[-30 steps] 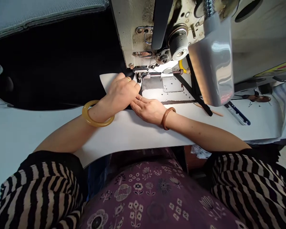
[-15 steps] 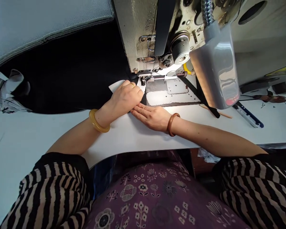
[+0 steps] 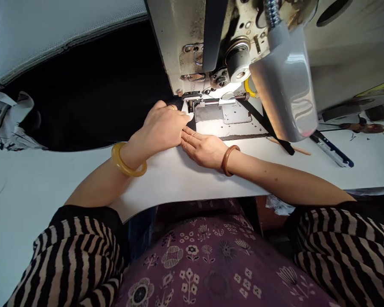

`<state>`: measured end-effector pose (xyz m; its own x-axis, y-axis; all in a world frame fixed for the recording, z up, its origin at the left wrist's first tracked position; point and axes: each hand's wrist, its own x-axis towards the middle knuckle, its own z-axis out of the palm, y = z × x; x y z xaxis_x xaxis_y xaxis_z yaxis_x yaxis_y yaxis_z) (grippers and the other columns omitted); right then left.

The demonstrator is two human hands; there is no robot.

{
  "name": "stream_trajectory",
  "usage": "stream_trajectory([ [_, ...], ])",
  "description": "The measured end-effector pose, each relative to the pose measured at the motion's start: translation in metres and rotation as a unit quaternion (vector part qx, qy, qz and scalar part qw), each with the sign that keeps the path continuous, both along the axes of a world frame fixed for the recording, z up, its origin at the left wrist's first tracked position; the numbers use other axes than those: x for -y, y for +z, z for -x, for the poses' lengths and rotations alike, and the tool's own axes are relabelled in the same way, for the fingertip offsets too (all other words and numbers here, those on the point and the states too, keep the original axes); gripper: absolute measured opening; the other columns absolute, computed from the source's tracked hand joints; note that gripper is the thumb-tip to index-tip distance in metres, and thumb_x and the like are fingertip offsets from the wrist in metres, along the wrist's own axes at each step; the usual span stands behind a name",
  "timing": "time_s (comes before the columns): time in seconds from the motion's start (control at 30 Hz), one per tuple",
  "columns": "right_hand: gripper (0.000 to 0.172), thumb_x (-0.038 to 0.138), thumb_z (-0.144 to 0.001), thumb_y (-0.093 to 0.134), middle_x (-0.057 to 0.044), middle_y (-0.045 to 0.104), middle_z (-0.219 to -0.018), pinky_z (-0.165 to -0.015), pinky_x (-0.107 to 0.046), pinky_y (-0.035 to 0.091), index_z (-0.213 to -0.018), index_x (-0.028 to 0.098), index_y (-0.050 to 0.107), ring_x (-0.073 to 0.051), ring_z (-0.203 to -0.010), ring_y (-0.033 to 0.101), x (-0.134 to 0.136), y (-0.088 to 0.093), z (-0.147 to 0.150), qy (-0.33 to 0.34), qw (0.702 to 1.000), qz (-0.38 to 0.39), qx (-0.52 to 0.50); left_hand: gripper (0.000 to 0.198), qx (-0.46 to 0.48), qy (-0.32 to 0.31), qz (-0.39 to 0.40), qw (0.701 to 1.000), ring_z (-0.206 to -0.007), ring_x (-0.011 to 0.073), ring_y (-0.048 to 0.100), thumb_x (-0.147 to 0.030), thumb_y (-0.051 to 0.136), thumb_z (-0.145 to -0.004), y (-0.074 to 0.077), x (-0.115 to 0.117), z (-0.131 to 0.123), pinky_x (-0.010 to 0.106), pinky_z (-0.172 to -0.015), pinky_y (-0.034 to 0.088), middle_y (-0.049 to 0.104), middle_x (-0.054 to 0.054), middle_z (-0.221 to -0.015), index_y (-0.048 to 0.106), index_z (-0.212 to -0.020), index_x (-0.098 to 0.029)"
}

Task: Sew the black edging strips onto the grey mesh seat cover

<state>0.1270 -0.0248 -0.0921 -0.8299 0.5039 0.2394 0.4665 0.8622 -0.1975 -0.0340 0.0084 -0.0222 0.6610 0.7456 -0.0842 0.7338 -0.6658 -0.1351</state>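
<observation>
My left hand (image 3: 162,128) lies curled over a black fabric (image 3: 83,85) close to the presser foot (image 3: 188,99) of an industrial sewing machine (image 3: 185,47). Only a small tip of a white sheet piece (image 3: 186,111) shows past its fingers, the rest hidden beneath. My right hand (image 3: 203,149) rests flat on the white table (image 3: 185,181), fingertips touching the left hand's edge. A yellow bangle (image 3: 128,161) circles my left wrist, and a brown bangle (image 3: 228,160) circles my right.
A grey lamp (image 3: 284,81) hangs right of the needle, above a steel needle plate (image 3: 208,113). A black strap (image 3: 265,119) and a wooden stick (image 3: 291,148) lie nearby. Grey padding (image 3: 60,34) sits top left; a tool (image 3: 365,127) lies far right.
The white piece has shrunk from a wide corner left of my left hand to a small tip near the presser foot. My hands have drawn closer together, next to the foot.
</observation>
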Motion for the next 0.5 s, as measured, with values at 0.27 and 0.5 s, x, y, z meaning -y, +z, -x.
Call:
stream_trajectory([
  [0.27,0.04,0.013,-0.095,0.038,-0.019,0.06,-0.131,-0.106,-0.043,0.05,-0.129,0.002,0.056,-0.025,-0.128,0.054,0.007,0.002,-0.002,0.023,0.998,-0.02,-0.057,0.026,0.028,-0.049,-0.077,0.995,-0.075,0.0228,0.058,-0.006,0.041,-0.082,-0.011,0.005,0.006,0.033,-0.066,0.041,0.062,0.007,-0.069,0.064,-0.075,-0.015],
  [0.5,0.04,0.009,-0.092,0.037,-0.022,0.059,-0.131,-0.107,-0.043,0.047,-0.127,-0.001,0.055,-0.026,-0.13,0.051,0.002,0.003,0.0,0.021,0.998,-0.025,-0.046,0.027,0.062,-0.019,-0.062,0.996,-0.072,0.0214,0.06,-0.007,0.04,-0.081,-0.015,0.002,0.001,0.032,-0.066,0.043,0.063,0.008,-0.072,0.064,-0.073,-0.016],
])
